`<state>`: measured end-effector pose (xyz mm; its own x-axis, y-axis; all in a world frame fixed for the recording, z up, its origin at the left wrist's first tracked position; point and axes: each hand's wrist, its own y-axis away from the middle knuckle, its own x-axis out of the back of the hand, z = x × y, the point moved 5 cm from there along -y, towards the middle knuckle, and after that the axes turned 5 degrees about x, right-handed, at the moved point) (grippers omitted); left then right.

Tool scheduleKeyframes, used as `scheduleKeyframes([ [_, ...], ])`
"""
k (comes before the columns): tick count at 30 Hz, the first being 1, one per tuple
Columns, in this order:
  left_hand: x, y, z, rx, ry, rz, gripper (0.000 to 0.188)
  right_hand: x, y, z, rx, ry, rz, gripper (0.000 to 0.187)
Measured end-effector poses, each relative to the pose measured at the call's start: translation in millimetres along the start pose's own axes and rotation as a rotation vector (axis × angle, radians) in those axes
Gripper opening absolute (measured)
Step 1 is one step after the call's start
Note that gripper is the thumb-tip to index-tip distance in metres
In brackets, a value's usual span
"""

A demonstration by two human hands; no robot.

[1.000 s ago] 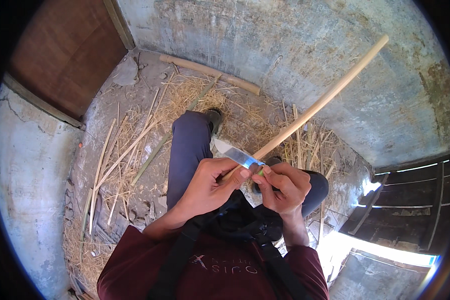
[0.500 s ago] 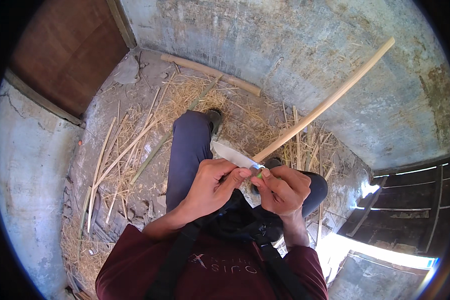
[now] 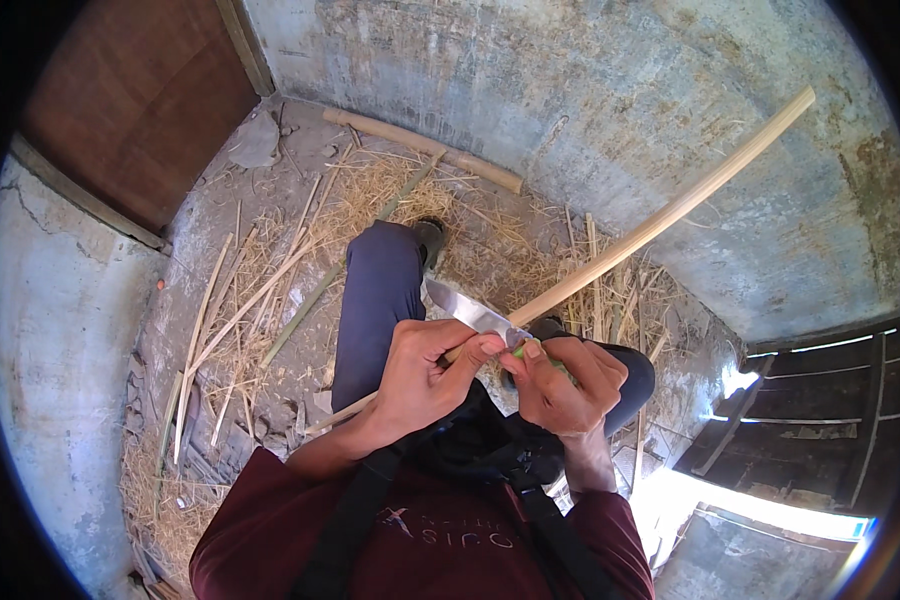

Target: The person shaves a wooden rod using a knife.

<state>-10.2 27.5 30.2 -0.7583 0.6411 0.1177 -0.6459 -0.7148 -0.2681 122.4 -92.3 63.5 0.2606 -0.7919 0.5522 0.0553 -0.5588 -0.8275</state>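
A long pale wooden strip (image 3: 660, 225), perhaps split bamboo, slants up to the far right from between my hands. My left hand (image 3: 425, 375) is closed around its near part, thumb and fingers pinched together. Below the left wrist a thin pale end (image 3: 342, 412) sticks out, seemingly of the same strip. My right hand (image 3: 570, 385) grips the green handle of a knife (image 3: 467, 312). Its broad metal blade points to the far left, lying across the strip close to my left fingertips. The fingers hide where blade and strip meet.
Straw-like shavings (image 3: 370, 195) and several thin strips (image 3: 210, 320) litter the floor. A thick bamboo pole (image 3: 425, 148) lies along the base of the stained wall (image 3: 530, 70). A brown door panel (image 3: 135, 100) stands far left; dark slatted boards (image 3: 820, 420) are at the right.
The strip's far end has swung slightly right and down, and a thin end now shows below my left wrist. The knife and both hands have barely shifted.
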Motion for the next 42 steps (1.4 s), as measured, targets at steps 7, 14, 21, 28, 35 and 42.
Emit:
scheduleKeyframes([
  [7,2.2,0.1,3.5,0.007,-0.071,-0.041,0.027,2.1,2.6,-1.7,0.018,0.024,-0.003,0.034],
  [14,1.5,1.0,2.8,-0.021,-0.017,-0.054,0.027,3.2,2.4,-0.2,0.019,0.001,0.011,0.033],
  [21,2.3,-0.1,5.5,0.008,-0.047,-0.06,0.025,2.0,0.1,-0.4,0.04,0.033,0.007,0.029],
  [28,3.4,-2.1,6.2,0.045,-0.052,-0.065,0.025,0.7,-2.5,-1.4,0.061,0.071,0.015,0.028],
  [35,5.6,-1.2,1.7,0.077,-0.053,-0.051,0.026,-3.0,-2.1,0.3,0.071,0.09,-0.013,0.028],
  [42,4.7,-3.0,5.9,0.113,-0.071,-0.074,0.025,-0.6,-2.4,0.9,0.08,0.115,-0.021,0.027],
])
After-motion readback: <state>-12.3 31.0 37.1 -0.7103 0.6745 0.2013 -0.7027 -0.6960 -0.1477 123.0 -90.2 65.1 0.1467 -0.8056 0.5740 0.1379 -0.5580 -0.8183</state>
